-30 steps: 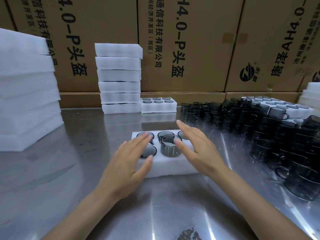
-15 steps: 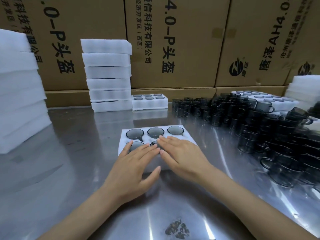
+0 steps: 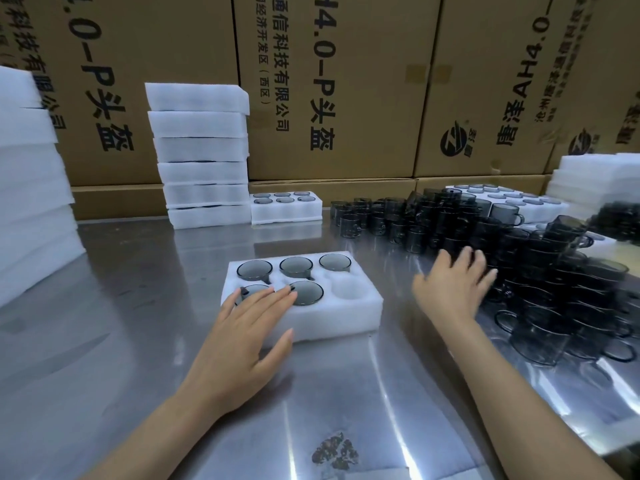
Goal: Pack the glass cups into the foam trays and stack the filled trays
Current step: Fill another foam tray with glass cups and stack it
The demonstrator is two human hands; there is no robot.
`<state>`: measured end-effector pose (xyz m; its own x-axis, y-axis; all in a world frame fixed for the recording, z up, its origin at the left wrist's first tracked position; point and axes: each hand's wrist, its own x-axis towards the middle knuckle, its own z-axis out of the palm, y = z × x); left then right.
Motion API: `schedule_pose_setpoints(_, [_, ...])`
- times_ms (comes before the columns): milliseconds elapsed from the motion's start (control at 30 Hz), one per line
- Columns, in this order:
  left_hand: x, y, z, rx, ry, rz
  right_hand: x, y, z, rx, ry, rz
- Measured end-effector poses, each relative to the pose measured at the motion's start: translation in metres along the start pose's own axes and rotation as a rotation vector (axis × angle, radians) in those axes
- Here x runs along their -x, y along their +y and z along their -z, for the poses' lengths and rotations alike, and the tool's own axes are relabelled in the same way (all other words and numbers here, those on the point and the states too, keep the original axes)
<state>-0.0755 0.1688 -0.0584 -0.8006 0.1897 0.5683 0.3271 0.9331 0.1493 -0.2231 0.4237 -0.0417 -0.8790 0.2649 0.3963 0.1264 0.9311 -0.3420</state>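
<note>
A white foam tray (image 3: 332, 320) lies on the steel table in front of me. Smoky glass cups (image 3: 296, 266) fill all its pockets but the near right one (image 3: 349, 289), which is bare. My left hand (image 3: 247, 336) rests flat on the tray's near left corner, fingers straight, fingertips over the front left cup. My right hand (image 3: 452, 285) is out to the right with fingers spread, at the edge of the heap of loose dark glass cups (image 3: 540, 271), holding nothing that I can see. It is blurred.
A stack of foam trays (image 3: 201, 157) stands at the back, a filled tray (image 3: 285, 207) beside it. Thick foam piles sit at far left (image 3: 31, 188) and far right (image 3: 595, 178). Another tray with cups (image 3: 502, 199) lies behind the heap. Cardboard boxes (image 3: 346, 81) wall the back.
Both hands pressed a standing cup down into the tray. My right hand then left the tray and swung right to the cup heap. My left hand stays on the tray.
</note>
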Motion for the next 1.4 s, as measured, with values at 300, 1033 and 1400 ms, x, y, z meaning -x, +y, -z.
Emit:
schedule_pose_setpoints(300, [-0.001, -0.001, 0.000, 0.004, 0.011, 0.004, 0.003, -0.007, -0.004, 0.091, -0.021, 0.108])
schedule_pose_setpoints(1033, [-0.001, -0.001, 0.002, 0.064, 0.033, 0.008, 0.045, -0.048, 0.021, -0.485, 0.074, 0.871])
schedule_pose_setpoints(1400, [-0.001, 0.000, 0.003, 0.062, 0.025, 0.006, 0.039, -0.040, 0.029, -0.473, -0.119, 0.859])
